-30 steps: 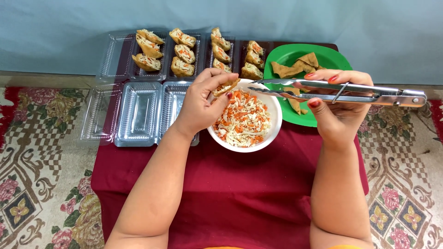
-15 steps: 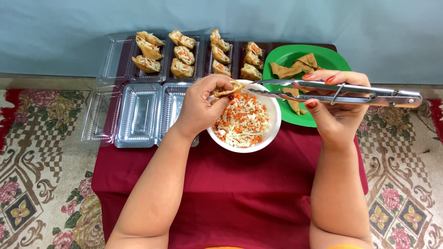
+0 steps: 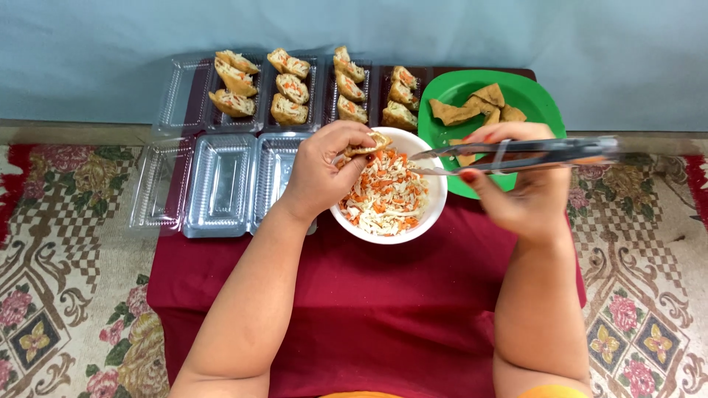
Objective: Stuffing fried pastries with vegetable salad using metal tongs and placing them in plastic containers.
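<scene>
I am watching the left hand [image 3: 324, 173] pinching a golden fried tofu pocket [image 3: 366, 147] over the round white bowl of shredded vegetables [image 3: 388, 197]. The right hand [image 3: 520, 184] is gripping long metal tongs [image 3: 516, 153], tips nearly together over that bowl's rim.

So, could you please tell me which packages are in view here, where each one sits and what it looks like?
Filled clear trays: back row of the red table, rectangular clear plastic, holding stuffed golden pieces.
Empty clear trays: front row left of the white bowl, rectangular, transparent, lids open.
No labels, signs or screens show.
</scene>
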